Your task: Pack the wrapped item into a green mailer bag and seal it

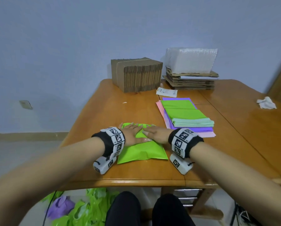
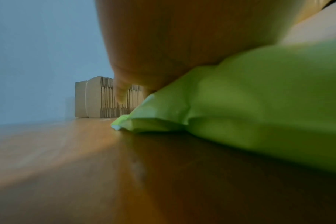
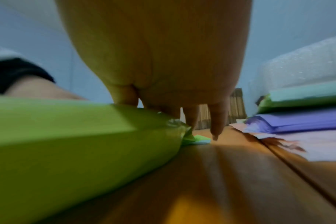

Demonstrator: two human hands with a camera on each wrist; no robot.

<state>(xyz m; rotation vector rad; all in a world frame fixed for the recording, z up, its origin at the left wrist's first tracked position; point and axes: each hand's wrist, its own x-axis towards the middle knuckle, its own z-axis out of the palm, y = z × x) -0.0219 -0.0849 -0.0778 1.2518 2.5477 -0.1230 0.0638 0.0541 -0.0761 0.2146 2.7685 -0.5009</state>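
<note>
A bulging green mailer bag [image 1: 141, 152] lies near the front edge of the wooden table [image 1: 103, 111], its far end folded over. My left hand [image 1: 131, 132] lies flat on the bag's far left part, fingers straight. My right hand [image 1: 154, 133] presses flat on the far right part, fingers pointing left across the fold. In the left wrist view the palm [image 2: 182, 45] sits on the puffed green bag [image 2: 249, 106]. In the right wrist view straight fingers [image 3: 217, 121] reach past the green bag [image 3: 77, 144] to the tabletop. The wrapped item is hidden inside.
A stack of green, purple and pink mailers [image 1: 185, 116] lies to the right. Bundled flat cardboard [image 1: 136, 75] and more cardboard topped with bubble wrap [image 1: 191, 60] stand at the back. A label slip [image 1: 166, 92] and white crumpled cloth [image 1: 266, 102] lie on the table. Green scraps litter the floor [image 1: 87, 207].
</note>
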